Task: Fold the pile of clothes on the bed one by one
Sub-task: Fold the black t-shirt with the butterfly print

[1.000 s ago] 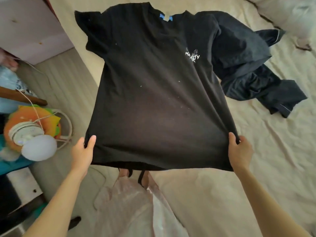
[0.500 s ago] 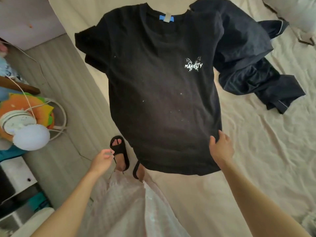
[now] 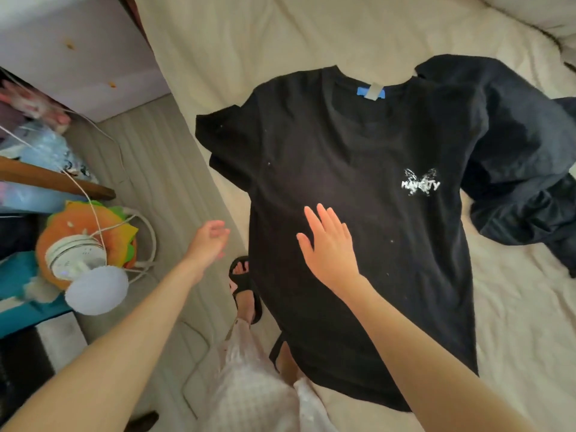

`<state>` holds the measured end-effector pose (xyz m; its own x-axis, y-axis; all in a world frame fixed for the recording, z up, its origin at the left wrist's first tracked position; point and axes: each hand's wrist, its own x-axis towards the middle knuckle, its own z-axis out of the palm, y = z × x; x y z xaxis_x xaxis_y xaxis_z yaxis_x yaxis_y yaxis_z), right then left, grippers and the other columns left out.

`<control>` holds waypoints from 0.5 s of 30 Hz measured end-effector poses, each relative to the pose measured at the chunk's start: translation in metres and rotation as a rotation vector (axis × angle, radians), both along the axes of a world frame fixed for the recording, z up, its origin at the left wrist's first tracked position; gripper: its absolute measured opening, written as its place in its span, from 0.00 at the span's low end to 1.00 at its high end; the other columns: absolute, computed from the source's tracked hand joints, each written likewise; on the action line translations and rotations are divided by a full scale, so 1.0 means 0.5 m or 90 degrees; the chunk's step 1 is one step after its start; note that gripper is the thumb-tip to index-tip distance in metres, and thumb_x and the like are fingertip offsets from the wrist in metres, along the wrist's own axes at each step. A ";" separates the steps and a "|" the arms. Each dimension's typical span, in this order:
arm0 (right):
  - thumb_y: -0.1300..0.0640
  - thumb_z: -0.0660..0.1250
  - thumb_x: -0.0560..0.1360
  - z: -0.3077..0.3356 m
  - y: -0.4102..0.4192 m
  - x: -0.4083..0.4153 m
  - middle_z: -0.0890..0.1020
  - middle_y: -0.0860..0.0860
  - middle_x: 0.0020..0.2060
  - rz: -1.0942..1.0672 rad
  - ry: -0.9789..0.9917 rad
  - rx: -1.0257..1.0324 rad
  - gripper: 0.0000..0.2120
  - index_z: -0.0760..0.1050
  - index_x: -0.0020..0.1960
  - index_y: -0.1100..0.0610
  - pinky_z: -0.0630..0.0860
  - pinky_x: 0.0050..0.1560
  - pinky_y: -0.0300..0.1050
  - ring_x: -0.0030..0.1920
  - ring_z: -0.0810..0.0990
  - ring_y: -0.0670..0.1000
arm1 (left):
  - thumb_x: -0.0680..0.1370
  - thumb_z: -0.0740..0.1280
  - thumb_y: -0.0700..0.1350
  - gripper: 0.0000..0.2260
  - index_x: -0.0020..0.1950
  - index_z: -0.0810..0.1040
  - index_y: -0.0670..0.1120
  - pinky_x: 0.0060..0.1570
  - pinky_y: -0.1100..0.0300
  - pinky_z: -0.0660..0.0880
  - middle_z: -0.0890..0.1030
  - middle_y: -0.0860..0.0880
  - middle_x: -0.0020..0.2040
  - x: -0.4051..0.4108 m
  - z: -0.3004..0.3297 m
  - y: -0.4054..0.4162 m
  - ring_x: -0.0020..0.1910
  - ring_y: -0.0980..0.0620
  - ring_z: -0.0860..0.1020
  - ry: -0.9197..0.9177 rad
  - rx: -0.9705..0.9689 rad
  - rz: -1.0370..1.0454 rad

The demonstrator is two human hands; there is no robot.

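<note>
A black T-shirt with a small white chest print and a blue neck label lies spread front-up on the cream bed, its hem hanging over the bed's near edge. My right hand is open and flat, fingers apart, over the shirt's left middle. My left hand hovers left of the shirt above the floor, fingers loosely curled, holding nothing. A dark navy garment lies crumpled at the shirt's right, partly under its sleeve.
The floor runs along the bed's left side. A small white fan with a cord and an orange plush stand at the left. My feet in black sandals are by the bed edge. A pillow lies top right.
Both hands let go of the shirt's hem. The shirt went from held up to lying on the bed. My right hand moved up onto its middle, my left hand moved off to the side.
</note>
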<state>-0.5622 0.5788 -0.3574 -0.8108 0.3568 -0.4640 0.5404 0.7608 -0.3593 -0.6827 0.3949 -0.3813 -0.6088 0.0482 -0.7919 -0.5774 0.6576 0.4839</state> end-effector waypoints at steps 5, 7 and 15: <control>0.46 0.55 0.81 -0.055 -0.032 -0.162 0.52 0.53 0.77 0.122 0.031 0.095 0.27 0.53 0.77 0.50 0.44 0.74 0.59 0.77 0.46 0.56 | 0.80 0.61 0.39 0.12 0.64 0.70 0.43 0.53 0.53 0.75 0.76 0.44 0.57 -0.171 -0.069 0.039 0.55 0.47 0.77 -0.108 0.151 0.253; 0.46 0.56 0.80 -0.075 -0.038 -0.195 0.51 0.53 0.77 0.143 0.023 0.119 0.28 0.52 0.77 0.49 0.44 0.73 0.61 0.77 0.46 0.56 | 0.80 0.61 0.41 0.07 0.58 0.72 0.44 0.50 0.56 0.75 0.77 0.45 0.54 -0.205 -0.091 0.061 0.55 0.48 0.77 -0.163 0.223 0.334; 0.45 0.52 0.81 -0.106 -0.030 -0.213 0.47 0.52 0.78 0.169 -0.069 0.139 0.29 0.47 0.78 0.50 0.43 0.74 0.59 0.77 0.42 0.55 | 0.78 0.62 0.36 0.05 0.48 0.75 0.45 0.41 0.61 0.76 0.79 0.46 0.48 -0.248 -0.124 0.051 0.47 0.51 0.79 -0.160 0.270 0.455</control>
